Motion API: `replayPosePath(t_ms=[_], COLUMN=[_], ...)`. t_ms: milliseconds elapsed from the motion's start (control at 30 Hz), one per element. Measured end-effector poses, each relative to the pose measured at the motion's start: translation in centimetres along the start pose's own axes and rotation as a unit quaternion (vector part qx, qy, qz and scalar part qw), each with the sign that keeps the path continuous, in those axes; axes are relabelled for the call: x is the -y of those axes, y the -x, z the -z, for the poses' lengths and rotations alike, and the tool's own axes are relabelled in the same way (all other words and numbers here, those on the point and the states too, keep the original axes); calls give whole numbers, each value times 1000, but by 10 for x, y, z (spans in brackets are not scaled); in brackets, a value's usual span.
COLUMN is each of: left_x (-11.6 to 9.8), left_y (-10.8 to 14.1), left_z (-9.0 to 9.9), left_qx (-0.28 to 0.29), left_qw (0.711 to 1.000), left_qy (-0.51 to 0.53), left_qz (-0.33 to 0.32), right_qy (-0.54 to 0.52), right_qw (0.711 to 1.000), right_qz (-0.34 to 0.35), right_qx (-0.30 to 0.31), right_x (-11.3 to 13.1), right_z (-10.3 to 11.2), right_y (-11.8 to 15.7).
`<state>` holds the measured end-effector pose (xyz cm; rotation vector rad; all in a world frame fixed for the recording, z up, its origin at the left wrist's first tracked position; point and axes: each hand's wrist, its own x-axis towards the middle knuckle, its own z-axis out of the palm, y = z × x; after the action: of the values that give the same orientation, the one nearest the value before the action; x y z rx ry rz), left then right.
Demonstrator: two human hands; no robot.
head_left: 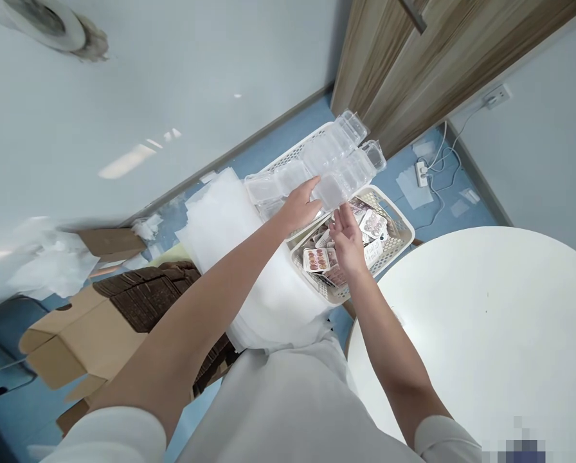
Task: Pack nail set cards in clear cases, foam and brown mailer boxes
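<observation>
Two bare hands work over two white, perforated plastic baskets set side by side, the farther one [295, 149] against the nearer one [400, 222]. Clear, squarish, thin-walled plastic boxes [333, 186] lie across the top of the farther basket in roughly two lengthwise rows; they overlap and blur into one another, so their exact number cannot be told. They look colourless and faintly frosted, with rounded corners and pale glints along their edges, and at the far end a few tip past the basket's rim. The left hand [300, 207] is at the boxes, its forefinger and thumb spread beside the near row; whether it grasps one cannot be told. The right hand [350, 243] is loose, palm turned up and holding nothing visible, its fingertips just beside the lower edge of that row and above the nearer basket. In that basket lies a jumble of small printed cards [317, 260], too heaped to count; one shows rows of reddish ovals on white. One thick pile of soft white sheets [234, 238] stands beside the baskets, toward the person's left, and past it sits one open brown cardboard carton [85, 328]. One round white table [485, 321] stands at the right, and one white power strip [421, 173] lies on the blue floor.
</observation>
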<state>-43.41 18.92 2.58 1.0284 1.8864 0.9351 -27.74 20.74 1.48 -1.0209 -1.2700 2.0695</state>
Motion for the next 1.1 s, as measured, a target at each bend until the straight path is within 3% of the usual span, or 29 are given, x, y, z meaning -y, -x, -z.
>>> replayPosePath(t_ms=[200, 400, 567, 867, 1100], left_x=[-8, -13, -15, -29, -30], left_y=[18, 67, 125, 243, 293], left_z=[1, -3, -10, -12, -29], left_qx=[-53, -89, -78, -37, 19], left_qw=[997, 989, 986, 984, 972], left_qy=[-2, -10, 14, 123, 206], left_qz=[-49, -118, -148, -124, -109], right_qy=[13, 10, 20, 32, 5], right_qw=[1000, 999, 999, 998, 997], right_qz=[23, 37, 37, 49, 68], right_qx=[2, -5, -7, -1, -28], right_x=[6, 12, 14, 16, 6], right_z=[1, -2, -1, -21, -27], right_y=[14, 60, 119, 248, 323])
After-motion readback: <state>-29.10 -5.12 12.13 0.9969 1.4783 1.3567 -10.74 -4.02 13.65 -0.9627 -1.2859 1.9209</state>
